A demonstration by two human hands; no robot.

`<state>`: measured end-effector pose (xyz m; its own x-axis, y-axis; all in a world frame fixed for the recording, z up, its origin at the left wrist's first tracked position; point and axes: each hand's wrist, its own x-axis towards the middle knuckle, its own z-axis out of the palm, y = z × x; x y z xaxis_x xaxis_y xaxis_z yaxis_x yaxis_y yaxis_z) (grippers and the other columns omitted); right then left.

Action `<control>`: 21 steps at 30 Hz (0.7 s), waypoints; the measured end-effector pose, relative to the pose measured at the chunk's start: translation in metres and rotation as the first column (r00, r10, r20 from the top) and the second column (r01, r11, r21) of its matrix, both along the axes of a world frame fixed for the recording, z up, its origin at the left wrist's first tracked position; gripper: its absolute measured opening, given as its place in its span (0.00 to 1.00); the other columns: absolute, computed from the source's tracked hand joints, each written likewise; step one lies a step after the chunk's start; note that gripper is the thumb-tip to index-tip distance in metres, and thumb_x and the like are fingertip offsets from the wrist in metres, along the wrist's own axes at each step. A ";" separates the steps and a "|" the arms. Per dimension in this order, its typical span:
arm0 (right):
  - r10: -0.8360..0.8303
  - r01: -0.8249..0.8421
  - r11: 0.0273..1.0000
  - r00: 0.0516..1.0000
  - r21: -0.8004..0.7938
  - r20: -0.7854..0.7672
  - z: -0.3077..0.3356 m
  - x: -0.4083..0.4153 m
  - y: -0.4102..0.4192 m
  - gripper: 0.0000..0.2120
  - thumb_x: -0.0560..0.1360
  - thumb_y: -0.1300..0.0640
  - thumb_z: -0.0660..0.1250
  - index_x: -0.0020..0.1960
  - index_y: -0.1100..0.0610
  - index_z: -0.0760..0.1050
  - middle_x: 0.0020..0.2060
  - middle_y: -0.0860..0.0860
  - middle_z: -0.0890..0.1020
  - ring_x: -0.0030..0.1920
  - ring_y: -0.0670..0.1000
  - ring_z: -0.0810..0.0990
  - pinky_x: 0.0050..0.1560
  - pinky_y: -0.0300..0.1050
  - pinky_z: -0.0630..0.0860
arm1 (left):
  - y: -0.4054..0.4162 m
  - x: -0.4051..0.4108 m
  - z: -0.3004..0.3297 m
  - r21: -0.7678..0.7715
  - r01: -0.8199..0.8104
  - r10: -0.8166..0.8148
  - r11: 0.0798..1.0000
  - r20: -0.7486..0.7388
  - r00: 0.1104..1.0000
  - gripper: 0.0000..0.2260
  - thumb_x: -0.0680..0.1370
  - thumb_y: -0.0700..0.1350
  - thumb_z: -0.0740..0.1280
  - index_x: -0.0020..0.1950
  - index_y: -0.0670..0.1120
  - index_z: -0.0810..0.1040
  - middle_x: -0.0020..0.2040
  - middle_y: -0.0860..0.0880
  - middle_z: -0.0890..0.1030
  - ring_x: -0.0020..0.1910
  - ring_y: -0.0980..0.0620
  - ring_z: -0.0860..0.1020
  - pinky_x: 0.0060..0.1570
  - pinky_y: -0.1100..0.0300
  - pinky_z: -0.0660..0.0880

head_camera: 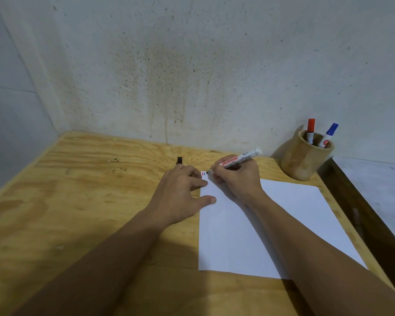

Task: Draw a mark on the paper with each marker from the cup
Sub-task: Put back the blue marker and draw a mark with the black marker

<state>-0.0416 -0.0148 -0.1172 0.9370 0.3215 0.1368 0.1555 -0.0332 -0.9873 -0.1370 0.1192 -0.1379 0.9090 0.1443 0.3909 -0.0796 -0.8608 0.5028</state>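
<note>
A white sheet of paper (271,226) is laid flat on the plywood table (78,201), toward the right side, with its far left corner tucked in between the two hands. An uncapped whiteboard marker (240,158) with a white barrel and red label is gripped in the right hand (237,176), fingers wrapped tight around it in a writing hold, and its dark tip is pressed to the paper right at that far left corner. Two tiny marks, one red and one blue (203,173), can be seen just left of the tip, pretty much touching distance. The left hand (180,192) is planted on the table at the paper's left edge, with the thumb and a finger spread onto the sheet, while a black cap (179,160) is pinched in the far fingers and sticks up past the knuckles. Over at the far right, near the wall, a round wooden cup (303,158) is parked well apart from the hands, just beyond the paper's far right corner. Two capped markers are stood in it, a red-capped marker (310,130) on the left and a blue-capped marker (328,135) leaning right.
</note>
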 end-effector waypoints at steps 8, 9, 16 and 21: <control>-0.003 0.003 1.000 1.000 -0.006 0.009 -0.003 0.002 -0.001 0.01 0.68 0.73 0.70 0.39 0.73 0.78 0.33 0.62 0.81 0.31 0.51 0.80 0.32 0.40 0.77 | -0.002 -0.001 0.001 -0.001 -0.004 0.004 1.000 -0.012 1.000 0.22 0.68 0.60 0.72 0.56 0.49 0.83 0.55 0.52 0.79 0.54 0.54 0.72 0.57 0.54 0.68; -0.003 0.003 1.000 1.000 -0.011 0.012 -0.003 0.002 0.000 0.01 0.68 0.73 0.70 0.39 0.72 0.78 0.32 0.62 0.81 0.31 0.52 0.79 0.32 0.41 0.77 | -0.002 -0.001 0.001 0.003 -0.006 0.006 1.000 -0.012 1.000 0.22 0.68 0.60 0.72 0.56 0.49 0.83 0.55 0.52 0.79 0.54 0.54 0.72 0.57 0.55 0.68; 0.019 -0.019 0.999 1.000 -0.030 0.017 0.000 0.000 -0.001 0.02 0.68 0.76 0.67 0.40 0.76 0.76 0.31 0.63 0.79 0.28 0.50 0.77 0.29 0.39 0.76 | -0.001 0.000 -0.001 0.017 -0.011 0.012 1.000 -0.010 1.000 0.22 0.68 0.61 0.72 0.56 0.50 0.82 0.54 0.52 0.79 0.54 0.54 0.72 0.57 0.52 0.70; -0.035 0.038 0.998 0.998 -0.045 0.056 0.000 0.001 -0.004 0.02 0.69 0.71 0.70 0.39 0.71 0.79 0.32 0.59 0.81 0.32 0.48 0.80 0.34 0.39 0.78 | -0.003 0.000 0.001 0.025 -0.011 0.011 1.000 -0.022 1.000 0.22 0.67 0.60 0.73 0.55 0.49 0.83 0.54 0.52 0.80 0.53 0.55 0.72 0.55 0.56 0.70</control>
